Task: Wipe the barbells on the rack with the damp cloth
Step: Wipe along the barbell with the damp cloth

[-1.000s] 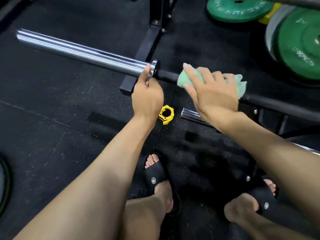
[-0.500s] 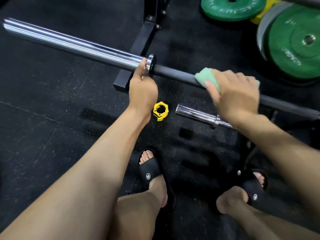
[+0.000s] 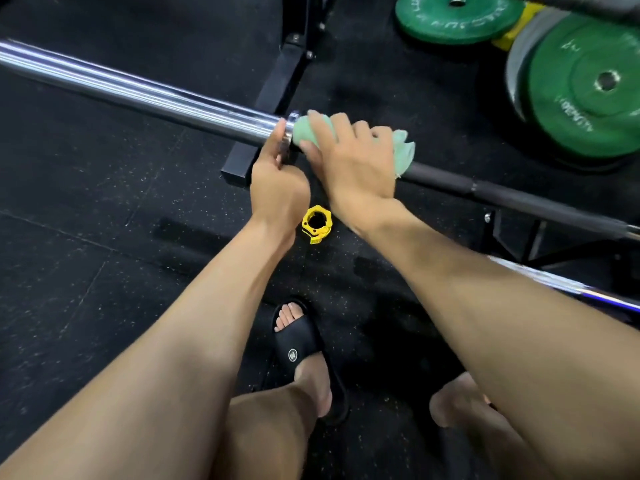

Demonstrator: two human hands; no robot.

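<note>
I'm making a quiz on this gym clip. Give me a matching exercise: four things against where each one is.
1. cloth
2. yellow collar
3. green plate
4. left hand

A. lying on the floor between the forearms
B. gripping the chrome sleeve at its inner end
C. wrapped round the dark shaft under the right hand
D. upper right

Pairs: 1-C, 2-A, 3-D, 4-B

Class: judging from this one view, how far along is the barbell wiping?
Done: cannot tell from the surfaces. In hand: the right hand presses the green cloth round the dark shaft beside the collar; the left hand steadies the barbell. Left: a second bar lower right looks untouched.
</note>
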